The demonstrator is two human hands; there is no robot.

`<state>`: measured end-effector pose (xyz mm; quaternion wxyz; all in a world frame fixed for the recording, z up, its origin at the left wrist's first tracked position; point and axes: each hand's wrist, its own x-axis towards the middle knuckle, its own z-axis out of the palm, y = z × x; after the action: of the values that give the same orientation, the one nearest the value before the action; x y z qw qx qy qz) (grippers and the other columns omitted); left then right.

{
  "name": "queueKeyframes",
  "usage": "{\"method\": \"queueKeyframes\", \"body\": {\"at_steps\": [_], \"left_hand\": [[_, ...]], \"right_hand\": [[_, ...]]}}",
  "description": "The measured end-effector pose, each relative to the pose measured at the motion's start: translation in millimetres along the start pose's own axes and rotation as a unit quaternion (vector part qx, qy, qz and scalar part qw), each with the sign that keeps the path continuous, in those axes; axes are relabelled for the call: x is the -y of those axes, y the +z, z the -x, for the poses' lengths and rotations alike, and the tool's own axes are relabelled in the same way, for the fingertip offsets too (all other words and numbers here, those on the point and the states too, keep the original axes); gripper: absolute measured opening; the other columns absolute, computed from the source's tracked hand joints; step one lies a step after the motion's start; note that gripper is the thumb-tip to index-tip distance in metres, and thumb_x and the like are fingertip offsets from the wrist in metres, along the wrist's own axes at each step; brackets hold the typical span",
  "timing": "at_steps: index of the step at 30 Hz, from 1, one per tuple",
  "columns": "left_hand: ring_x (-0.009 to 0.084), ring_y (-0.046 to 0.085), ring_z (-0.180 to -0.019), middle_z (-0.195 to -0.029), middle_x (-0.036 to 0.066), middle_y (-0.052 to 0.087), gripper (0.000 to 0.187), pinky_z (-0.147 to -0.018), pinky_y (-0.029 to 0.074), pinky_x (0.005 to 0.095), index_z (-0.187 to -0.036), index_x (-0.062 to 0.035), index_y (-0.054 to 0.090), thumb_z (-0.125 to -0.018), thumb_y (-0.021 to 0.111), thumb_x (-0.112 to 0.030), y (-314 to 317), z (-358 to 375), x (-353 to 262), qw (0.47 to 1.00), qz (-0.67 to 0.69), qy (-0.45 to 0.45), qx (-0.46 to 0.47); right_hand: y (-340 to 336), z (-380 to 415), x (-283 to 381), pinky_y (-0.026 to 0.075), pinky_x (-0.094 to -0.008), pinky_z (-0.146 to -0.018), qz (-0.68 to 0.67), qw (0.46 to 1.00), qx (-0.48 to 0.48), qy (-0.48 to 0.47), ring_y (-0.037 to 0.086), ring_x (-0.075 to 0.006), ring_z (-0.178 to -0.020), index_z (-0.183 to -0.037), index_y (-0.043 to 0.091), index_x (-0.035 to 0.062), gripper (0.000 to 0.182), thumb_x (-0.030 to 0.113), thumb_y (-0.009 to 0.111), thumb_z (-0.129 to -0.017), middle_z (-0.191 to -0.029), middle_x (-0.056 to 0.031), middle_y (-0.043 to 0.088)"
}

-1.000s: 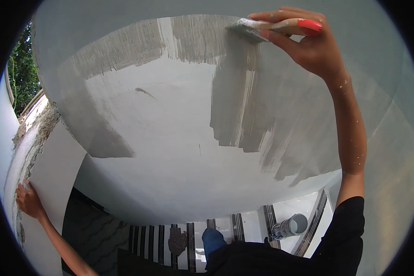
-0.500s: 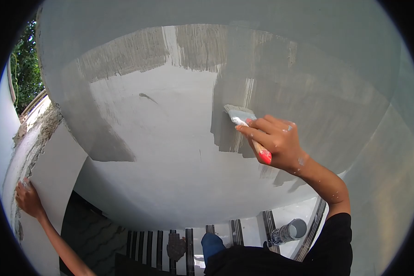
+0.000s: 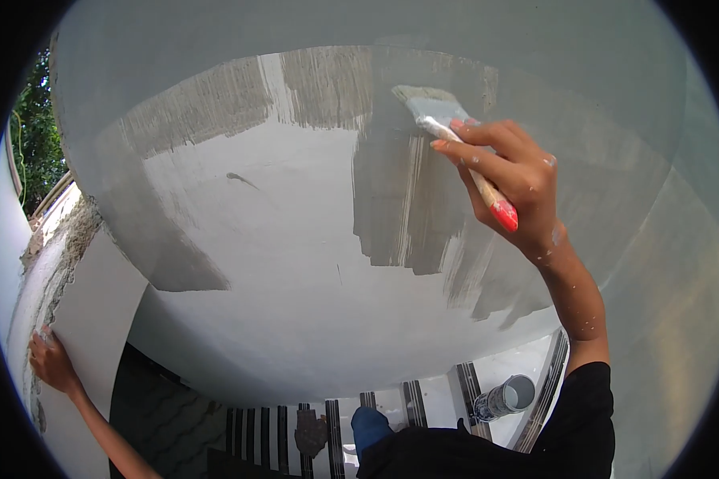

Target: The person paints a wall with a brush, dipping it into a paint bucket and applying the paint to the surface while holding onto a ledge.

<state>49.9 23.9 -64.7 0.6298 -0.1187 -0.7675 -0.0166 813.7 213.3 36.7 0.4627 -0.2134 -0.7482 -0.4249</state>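
My right hand (image 3: 523, 172) is closed around the handle of a wide paintbrush (image 3: 475, 160) with a red-tipped wooden end. The pale bristles lie against the upper part of the curved wall (image 3: 256, 191). Grey wet paint (image 3: 387, 207) covers the wall's right side and runs in streaks along the top and left; a white patch shows in the middle. At the far left, my left hand (image 3: 53, 363) rests on the rough edge of a low wall (image 3: 64, 263), fingers bent over it. Whether those fingers hold anything is hidden.
White steps with dark stripes (image 3: 411, 403) lie below. A paint-smeared bucket (image 3: 505, 397) stands on them at the right, and a dark grey rag-like piece (image 3: 311, 433) lies further left. Dark paving (image 3: 164, 407) is lower left, green foliage (image 3: 41, 128) beyond the wall.
My right hand has moved the paintbrush up the wall and slightly right. Grey streaks below the brush look freshly spread. My left hand stays on the wall edge.
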Motion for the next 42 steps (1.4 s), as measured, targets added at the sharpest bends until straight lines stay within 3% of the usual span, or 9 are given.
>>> {"method": "queueKeyframes", "body": {"at_steps": [5,8,11,14,17,20,26,33,42], "left_hand": [[0.0265,0.068,-0.092,-0.111,0.005,0.070,0.043,-0.081,0.054,0.0369,-0.116,-0.0115,0.068,-0.102,0.049,-0.048,7.6,-0.4,1.2,0.999,0.017,0.009,-0.032],[0.0271,0.068,-0.090,-0.111,0.005,0.070,0.044,-0.080,0.054,0.0371,-0.115,-0.0112,0.069,-0.103,0.049,-0.048,16.7,0.6,5.6,0.998,0.028,0.014,-0.057],[0.0271,0.068,-0.089,-0.112,0.005,0.070,0.044,-0.080,0.054,0.0373,-0.116,-0.0114,0.068,-0.103,0.048,-0.048,29.9,1.2,9.1,0.997,0.027,0.018,-0.072],[0.0267,0.068,-0.092,-0.112,0.005,0.070,0.044,-0.080,0.054,0.0374,-0.116,-0.0114,0.068,-0.103,0.048,-0.048,17.6,0.0,6.2,0.999,0.015,0.023,-0.041],[0.0266,0.067,-0.094,-0.112,0.005,0.069,0.044,-0.080,0.054,0.0377,-0.117,-0.0109,0.067,-0.103,0.047,-0.047,15.3,-0.5,3.4,0.999,0.017,0.018,-0.038],[0.0266,0.067,-0.094,-0.112,0.005,0.069,0.043,-0.080,0.054,0.0378,-0.118,-0.0107,0.067,-0.103,0.048,-0.047,36.9,1.4,10.1,0.997,0.024,0.026,-0.070],[0.0265,0.067,-0.092,-0.112,0.006,0.069,0.043,-0.081,0.055,0.0375,-0.119,-0.0113,0.067,-0.103,0.048,-0.046,36.0,2.4,10.0,0.998,0.018,0.028,-0.058],[0.0273,0.067,-0.091,-0.112,0.005,0.069,0.043,-0.081,0.055,0.0371,-0.121,-0.0123,0.066,-0.103,0.048,-0.047,42.1,2.9,11.9,0.998,0.017,0.033,-0.059],[0.0278,0.068,-0.091,-0.112,0.005,0.068,0.043,-0.078,0.056,0.0379,-0.122,-0.0124,0.065,-0.103,0.048,-0.047,36.8,3.0,12.0,0.998,-0.006,0.046,-0.043]], "right_hand": [[31.1,18.6,-18.4,0.058,-0.0325,-0.066,0.030,0.999,0.001,0.031,0.070,-0.0219,-0.084,-0.101,0.079,0.0132,0.031,-0.001,0.076,-0.074,-0.094,-0.0066,0.073],[14.7,51.8,17.8,0.059,-0.0328,-0.067,-0.030,0.989,0.125,0.067,0.070,-0.0222,-0.084,-0.100,0.079,0.0134,0.030,-0.002,0.077,-0.074,-0.097,-0.0073,0.073],[-6.2,41.8,11.0,0.055,-0.0292,-0.055,-0.043,0.991,0.108,0.071,0.069,-0.0190,-0.086,-0.095,0.079,0.0162,0.027,0.002,0.074,-0.073,-0.097,-0.0010,0.074],[-6.1,13.5,-34.3,0.056,-0.0290,-0.057,0.045,0.997,-0.060,0.014,0.070,-0.0184,-0.086,-0.095,0.079,0.0170,0.029,0.000,0.075,-0.072,-0.094,-0.0010,0.074],[4.1,27.4,-57.6,0.056,-0.0279,-0.059,0.007,0.996,-0.081,0.046,0.071,-0.0187,-0.085,-0.094,0.079,0.0171,0.029,-0.002,0.076,-0.072,-0.094,-0.0016,0.074],[-2.5,71.8,-26.7,0.058,-0.0288,-0.065,0.000,0.996,0.053,0.076,0.072,-0.0205,-0.087,-0.094,0.079,0.0148,0.028,-0.003,0.078,-0.073,-0.094,-0.0048,0.074],[-33.6,37.6,-55.7,0.060,-0.0313,-0.069,-0.002,0.996,-0.081,0.046,0.072,-0.0210,-0.090,-0.097,0.080,0.0169,0.035,-0.005,0.077,-0.070,-0.097,-0.0032,0.075],[-34.6,81.4,-28.1,0.059,-0.0307,-0.068,-0.018,0.986,0.129,0.103,0.073,-0.0180,-0.091,-0.096,0.080,0.0196,0.030,0.000,0.076,-0.074,-0.101,-0.0007,0.076],[-9.6,50.6,-69.9,0.060,-0.0302,-0.068,0.045,0.996,-0.052,0.053,0.070,-0.0217,-0.088,-0.095,0.080,0.0166,0.030,-0.001,0.076,-0.071,-0.097,-0.0034,0.075]]}}
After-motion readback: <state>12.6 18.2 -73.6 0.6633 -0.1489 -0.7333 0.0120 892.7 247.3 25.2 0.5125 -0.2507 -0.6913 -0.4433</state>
